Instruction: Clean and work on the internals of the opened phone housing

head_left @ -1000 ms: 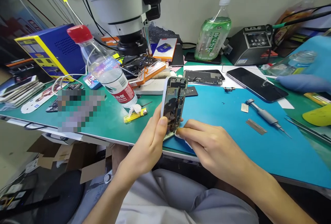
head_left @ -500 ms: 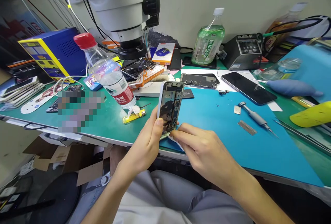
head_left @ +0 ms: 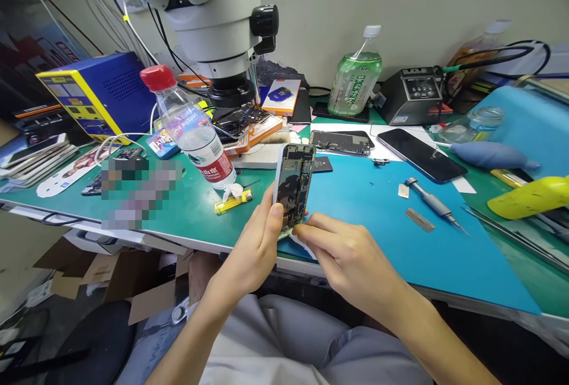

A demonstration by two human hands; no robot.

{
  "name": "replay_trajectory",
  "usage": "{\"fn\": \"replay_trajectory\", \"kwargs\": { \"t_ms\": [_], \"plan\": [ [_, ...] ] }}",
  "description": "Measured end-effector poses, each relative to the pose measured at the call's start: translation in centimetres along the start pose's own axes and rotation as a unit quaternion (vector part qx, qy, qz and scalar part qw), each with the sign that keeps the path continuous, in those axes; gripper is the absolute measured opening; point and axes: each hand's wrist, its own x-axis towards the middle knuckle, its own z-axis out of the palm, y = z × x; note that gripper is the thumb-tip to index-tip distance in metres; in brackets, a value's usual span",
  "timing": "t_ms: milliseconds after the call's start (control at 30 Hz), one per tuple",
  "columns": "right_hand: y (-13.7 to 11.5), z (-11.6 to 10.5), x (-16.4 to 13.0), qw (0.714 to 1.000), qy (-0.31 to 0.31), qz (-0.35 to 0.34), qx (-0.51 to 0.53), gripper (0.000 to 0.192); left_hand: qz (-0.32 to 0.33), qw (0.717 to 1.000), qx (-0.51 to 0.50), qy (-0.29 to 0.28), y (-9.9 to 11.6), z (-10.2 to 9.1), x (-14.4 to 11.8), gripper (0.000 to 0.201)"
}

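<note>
My left hand (head_left: 253, 248) holds an opened phone body (head_left: 294, 183) upright over the near edge of the blue mat (head_left: 400, 236), its exposed circuit parts facing me. The thumb lies along the phone's left edge. My right hand (head_left: 351, 260) pinches the phone's lower right corner with thumb and fingertips, where a small white piece shows under the fingers. What that piece is I cannot tell.
A microscope (head_left: 213, 17) stands at the back left behind a red-capped water bottle (head_left: 191, 130). A yellow lighter (head_left: 233, 201) lies near the phone. On the mat are a screwdriver (head_left: 433, 204), a metal strip (head_left: 419, 219) and a dark phone (head_left: 422, 155). A green bottle (head_left: 355, 79) stands behind.
The view has tilted down and shifted slightly; a gloved hand at the right edge has drawn back out of sight. Both my hands stay on the phone with almost no movement.
</note>
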Motion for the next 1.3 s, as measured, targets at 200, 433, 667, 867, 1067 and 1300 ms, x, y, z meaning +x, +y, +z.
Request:
{"fn": "replay_trajectory", "kwargs": {
  "t_ms": [200, 433, 667, 867, 1067, 1300],
  "plan": [
    [-0.9, 0.4, 0.2, 0.999, 0.005, -0.021, -0.04, 0.026, -0.007, 1.0, -0.012, 0.002, 0.0, -0.1, 0.1, 0.052],
    [-0.6, 0.6, -0.4, 0.997, 0.03, -0.01, -0.073, 0.026, 0.0, 1.0, -0.008, -0.008, 0.1, -0.1, 0.1, 0.053],
    [-0.9, 0.7, -0.6, 0.997, 0.038, -0.003, -0.072, 0.027, -0.027, 0.999, 0.006, -0.017, -0.2, -0.2, -0.2, 0.057],
    [-1.1, 0.9, -0.3, 0.998, 0.034, -0.005, -0.056, 0.027, -0.016, 1.0, -0.01, -0.019, 0.2, -0.2, 0.0, 0.054],
    [-1.3, 1.0, -0.2, 0.998, 0.039, -0.018, -0.04, 0.029, -0.023, 1.0, 0.001, -0.01, -0.1, -0.2, 0.0, 0.058],
    [-1.4, 1.3, -0.4, 0.998, 0.057, -0.002, -0.018, 0.029, -0.059, 0.998, 0.0, -0.007, -0.6, -0.2, -0.3, 0.062]
  ]
}}
